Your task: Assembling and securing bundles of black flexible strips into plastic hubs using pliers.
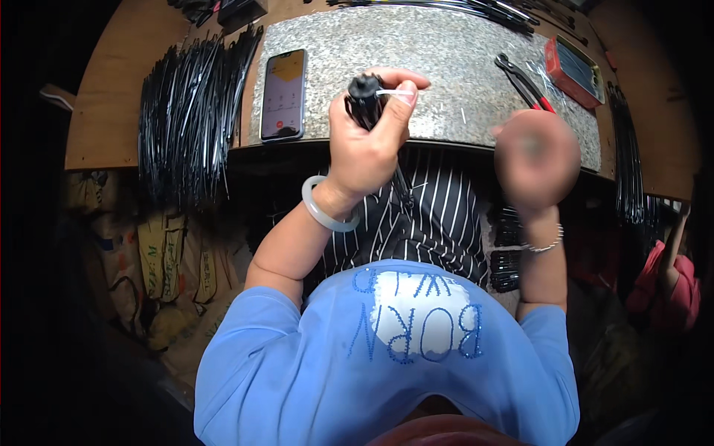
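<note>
My left hand (368, 145) is wrapped round a folded black umbrella frame (364, 89), over the near edge of the speckled grey work board. The frame's round hub points up, and its thin ribs run down through my grip toward my lap. A short white strip (394, 92) lies between the hub and my left thumb. My right hand (537, 157) is raised at the board's near right edge, apart from the frame. It is smeared by motion, so its fingers and anything in them are hidden. Just beyond it lie pliers (515, 78) with red handles.
A phone (284, 95) lies at the board's (446, 44) left. Black ribs (190, 111) hang thickly over the table edge at left, with another bunch (627, 156) at right. A red box (574, 70) holds small dark parts. Another person's arm (675, 245) shows at far right.
</note>
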`<action>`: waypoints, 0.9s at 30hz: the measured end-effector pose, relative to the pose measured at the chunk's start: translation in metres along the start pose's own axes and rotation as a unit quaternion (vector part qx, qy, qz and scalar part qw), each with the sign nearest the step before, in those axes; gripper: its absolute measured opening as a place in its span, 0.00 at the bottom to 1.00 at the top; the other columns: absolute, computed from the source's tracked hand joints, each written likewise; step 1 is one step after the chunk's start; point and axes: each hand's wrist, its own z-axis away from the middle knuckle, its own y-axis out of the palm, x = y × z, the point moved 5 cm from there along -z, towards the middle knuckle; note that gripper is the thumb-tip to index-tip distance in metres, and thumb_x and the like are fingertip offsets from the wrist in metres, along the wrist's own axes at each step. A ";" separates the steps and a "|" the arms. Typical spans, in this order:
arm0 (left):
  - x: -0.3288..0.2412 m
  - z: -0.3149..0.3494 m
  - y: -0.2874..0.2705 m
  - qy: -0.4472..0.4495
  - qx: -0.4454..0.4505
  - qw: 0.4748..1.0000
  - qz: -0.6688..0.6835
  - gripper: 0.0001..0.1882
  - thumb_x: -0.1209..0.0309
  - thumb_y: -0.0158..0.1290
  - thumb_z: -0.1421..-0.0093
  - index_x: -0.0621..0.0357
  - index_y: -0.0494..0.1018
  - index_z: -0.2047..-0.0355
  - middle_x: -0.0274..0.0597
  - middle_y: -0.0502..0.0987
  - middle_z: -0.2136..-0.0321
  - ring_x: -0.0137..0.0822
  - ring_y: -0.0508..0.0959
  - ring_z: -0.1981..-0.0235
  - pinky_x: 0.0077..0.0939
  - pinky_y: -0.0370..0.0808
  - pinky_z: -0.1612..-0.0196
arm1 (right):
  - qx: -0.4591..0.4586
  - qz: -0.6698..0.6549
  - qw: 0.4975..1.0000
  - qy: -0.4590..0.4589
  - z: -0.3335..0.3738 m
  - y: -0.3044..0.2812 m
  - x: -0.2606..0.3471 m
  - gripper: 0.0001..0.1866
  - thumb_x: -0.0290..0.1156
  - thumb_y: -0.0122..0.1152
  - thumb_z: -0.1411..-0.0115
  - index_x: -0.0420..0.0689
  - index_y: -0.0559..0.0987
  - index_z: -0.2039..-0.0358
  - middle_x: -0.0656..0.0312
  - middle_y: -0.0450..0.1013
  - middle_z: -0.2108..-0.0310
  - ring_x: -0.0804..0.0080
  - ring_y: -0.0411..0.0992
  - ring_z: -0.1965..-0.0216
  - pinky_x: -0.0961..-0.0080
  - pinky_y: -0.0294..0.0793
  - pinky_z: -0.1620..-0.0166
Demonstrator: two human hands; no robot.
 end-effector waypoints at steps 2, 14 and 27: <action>0.002 -0.006 -0.008 -0.023 -0.003 0.999 0.038 0.07 0.78 0.47 0.42 0.63 0.72 0.65 0.30 0.70 0.82 0.18 0.62 0.84 0.10 0.59 0.80 | 0.061 0.239 0.964 0.101 0.007 -0.029 -0.054 0.13 0.35 0.65 0.49 0.44 0.72 0.67 0.63 0.71 0.72 0.70 0.68 0.72 0.76 0.69 0.68; -0.004 -0.010 -0.009 0.020 -0.015 0.999 -0.033 0.06 0.79 0.46 0.43 0.62 0.74 0.68 0.27 0.65 0.86 0.18 0.58 0.86 0.11 0.54 0.82 | 0.147 -0.011 0.956 0.256 0.016 -0.066 -0.073 0.12 0.31 0.63 0.48 0.42 0.75 0.64 0.60 0.67 0.64 0.69 0.65 0.68 0.77 0.67 0.64; 0.010 -0.016 -0.015 0.019 -0.041 0.996 -0.080 0.07 0.77 0.47 0.40 0.62 0.73 0.64 0.27 0.65 0.87 0.17 0.59 0.88 0.10 0.55 0.86 | 0.148 0.316 0.918 -0.189 -0.023 -0.042 0.056 0.12 0.29 0.67 0.55 0.47 0.80 0.67 0.60 0.68 0.62 0.72 0.66 0.73 0.81 0.69 0.72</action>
